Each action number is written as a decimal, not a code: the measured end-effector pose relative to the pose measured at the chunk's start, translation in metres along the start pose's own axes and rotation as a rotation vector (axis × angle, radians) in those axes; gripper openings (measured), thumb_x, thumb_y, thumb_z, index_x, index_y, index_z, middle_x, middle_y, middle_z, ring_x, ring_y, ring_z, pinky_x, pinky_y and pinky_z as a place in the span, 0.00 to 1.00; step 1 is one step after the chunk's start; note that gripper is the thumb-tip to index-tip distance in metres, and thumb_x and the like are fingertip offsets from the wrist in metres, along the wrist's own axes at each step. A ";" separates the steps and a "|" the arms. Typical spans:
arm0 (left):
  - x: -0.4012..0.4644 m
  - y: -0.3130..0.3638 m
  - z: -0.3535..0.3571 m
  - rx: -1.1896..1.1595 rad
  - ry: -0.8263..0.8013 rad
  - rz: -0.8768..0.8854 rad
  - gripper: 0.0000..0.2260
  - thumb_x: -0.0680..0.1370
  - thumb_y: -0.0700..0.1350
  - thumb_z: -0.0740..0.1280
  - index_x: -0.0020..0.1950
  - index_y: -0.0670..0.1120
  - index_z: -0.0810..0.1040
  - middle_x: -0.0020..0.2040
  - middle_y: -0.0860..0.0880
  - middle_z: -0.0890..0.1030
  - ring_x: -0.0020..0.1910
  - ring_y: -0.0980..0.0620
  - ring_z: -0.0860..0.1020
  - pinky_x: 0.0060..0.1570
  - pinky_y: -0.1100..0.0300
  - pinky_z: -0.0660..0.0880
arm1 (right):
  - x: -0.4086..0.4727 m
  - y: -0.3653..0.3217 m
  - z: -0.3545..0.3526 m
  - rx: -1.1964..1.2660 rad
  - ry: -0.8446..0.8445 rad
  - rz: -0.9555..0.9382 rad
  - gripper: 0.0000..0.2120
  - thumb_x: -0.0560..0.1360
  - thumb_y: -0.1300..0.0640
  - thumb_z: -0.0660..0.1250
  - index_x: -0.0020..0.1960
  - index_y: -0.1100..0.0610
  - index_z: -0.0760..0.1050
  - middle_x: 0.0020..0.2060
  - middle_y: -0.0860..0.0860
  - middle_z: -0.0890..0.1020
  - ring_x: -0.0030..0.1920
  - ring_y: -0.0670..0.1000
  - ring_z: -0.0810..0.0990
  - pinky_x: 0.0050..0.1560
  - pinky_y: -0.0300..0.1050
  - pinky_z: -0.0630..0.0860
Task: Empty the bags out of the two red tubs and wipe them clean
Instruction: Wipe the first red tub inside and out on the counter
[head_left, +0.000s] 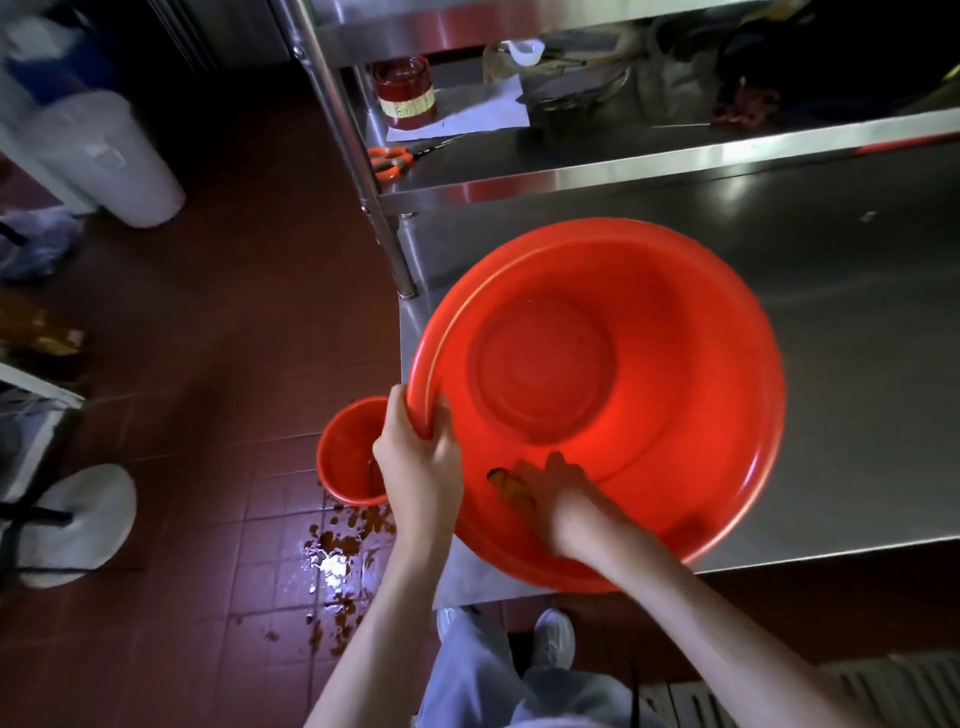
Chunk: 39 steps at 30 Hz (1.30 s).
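Note:
A large red tub rests on the steel table, tilted toward me, with no bags inside. My left hand grips its near-left rim, thumb on the inner side. My right hand is inside the tub against the near wall, pressing a small dark orange-tinted cloth or scourer, mostly hidden under the fingers. A smaller red tub stands on the floor below the table's left corner, partly hidden behind my left hand.
Brown wet spill spreads over the red floor tiles below the small tub. The steel shelf holds a red jar, orange-handled scissors and bagged items. White containers stand at left. My feet are beside the table's edge.

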<state>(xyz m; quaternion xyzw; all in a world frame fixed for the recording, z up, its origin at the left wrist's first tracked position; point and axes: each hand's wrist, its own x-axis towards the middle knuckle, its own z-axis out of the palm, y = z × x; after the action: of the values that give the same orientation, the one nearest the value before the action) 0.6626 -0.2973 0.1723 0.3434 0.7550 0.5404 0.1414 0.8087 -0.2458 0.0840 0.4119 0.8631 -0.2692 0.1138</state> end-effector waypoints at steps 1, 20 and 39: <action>0.001 -0.004 0.000 0.003 0.015 -0.007 0.16 0.83 0.38 0.68 0.38 0.48 0.66 0.28 0.55 0.69 0.26 0.58 0.67 0.28 0.67 0.65 | -0.027 -0.008 -0.007 0.031 0.026 -0.011 0.18 0.81 0.52 0.57 0.70 0.42 0.67 0.58 0.52 0.71 0.57 0.59 0.72 0.60 0.57 0.76; -0.017 -0.031 0.005 -0.173 0.137 -0.140 0.11 0.82 0.37 0.67 0.42 0.43 0.70 0.29 0.57 0.70 0.26 0.59 0.65 0.27 0.62 0.64 | 0.035 -0.012 -0.012 0.115 -0.009 0.058 0.18 0.83 0.51 0.55 0.71 0.51 0.72 0.63 0.58 0.76 0.62 0.64 0.75 0.63 0.60 0.72; -0.043 -0.036 0.025 -0.319 0.127 -0.243 0.03 0.84 0.43 0.68 0.51 0.49 0.76 0.38 0.51 0.75 0.36 0.51 0.72 0.38 0.51 0.72 | 0.117 0.013 0.024 0.102 0.037 0.337 0.24 0.85 0.40 0.51 0.73 0.52 0.70 0.74 0.65 0.65 0.76 0.69 0.61 0.73 0.68 0.61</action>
<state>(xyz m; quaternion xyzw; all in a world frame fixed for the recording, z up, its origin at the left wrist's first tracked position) 0.6950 -0.3150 0.1232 0.1884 0.7032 0.6526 0.2101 0.7440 -0.1769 0.0101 0.5607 0.7691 -0.2822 0.1202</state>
